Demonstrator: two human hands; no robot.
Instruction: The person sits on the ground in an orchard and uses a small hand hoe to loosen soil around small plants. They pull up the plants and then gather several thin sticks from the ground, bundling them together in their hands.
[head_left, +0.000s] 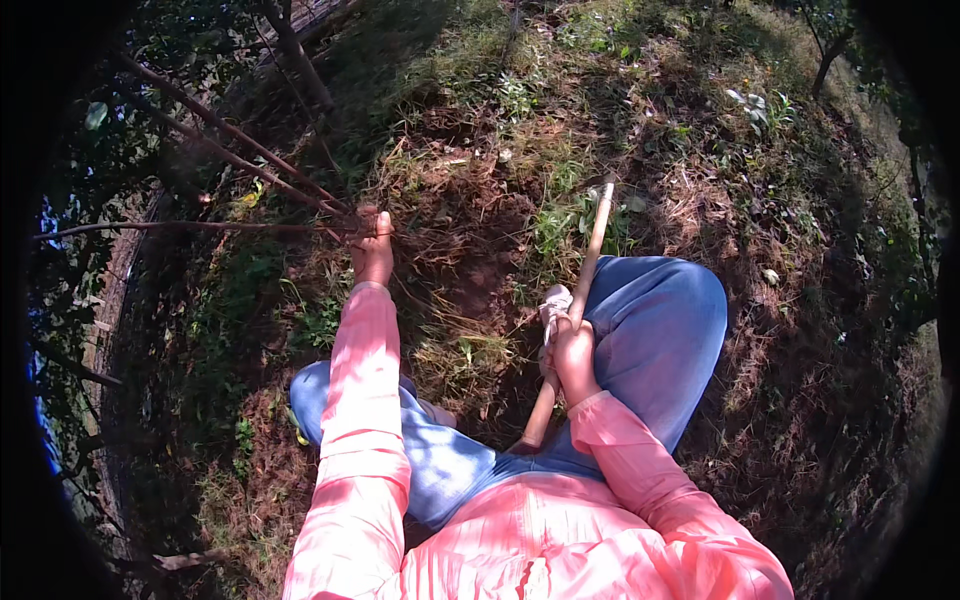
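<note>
My left hand (373, 259) reaches forward with its thumb up, gripping the thick base where several bare, reddish-brown woody stems (247, 161) meet. These stems fan out to the left and away from me. Around the long wooden handle (596, 232) of a hand tool, probably a hoe, my right hand (574, 352) is closed. The handle slants from near my lap to the ground ahead, beside my bent right knee. At its far end, the tool's head is mostly lost in shade and grass. Loosened reddish-brown soil (484, 281) lies between the two hands.
Dry grass (469, 352) and low green weeds (555, 229) cover the ground ahead. A dark tree trunk (300, 64) rises at the upper left, with leafy branches along the left rim. Another slim trunk (831, 60) stands at the upper right. A pale shoe (553, 304) shows by my right knee.
</note>
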